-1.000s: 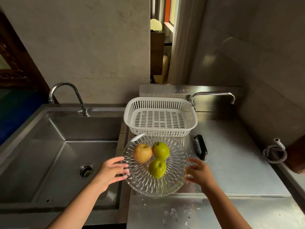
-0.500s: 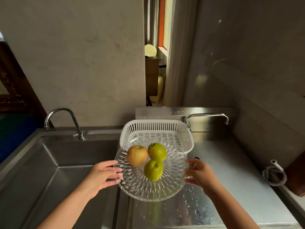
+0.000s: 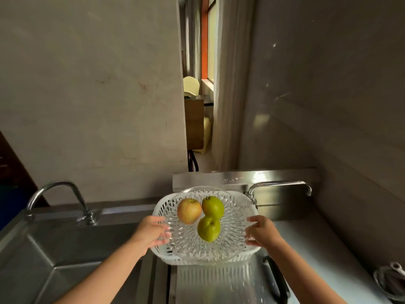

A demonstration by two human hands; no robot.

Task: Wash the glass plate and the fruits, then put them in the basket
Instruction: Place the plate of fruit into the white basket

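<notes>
A cut-glass plate (image 3: 232, 235) is held over the white slotted basket (image 3: 166, 256) on the steel counter. On the plate lie a reddish apple (image 3: 189, 210) and two green fruits, one at the back (image 3: 213, 207) and one in front (image 3: 208, 229). My left hand (image 3: 152, 233) grips the plate's left rim, my right hand (image 3: 262, 232) its right rim. Whether the plate rests on the basket or hovers above it I cannot tell. The plate hides most of the basket.
A steel sink (image 3: 43, 260) with a curved tap (image 3: 57, 200) lies to the left. A second tap (image 3: 282, 186) stands behind the basket. A black-handled tool (image 3: 277, 279) lies on the wet counter (image 3: 317, 249); a coiled hose (image 3: 390, 281) sits far right.
Both hands carried the plate with the fruits away from me, from in front of the basket to over it. The camera tilted up.
</notes>
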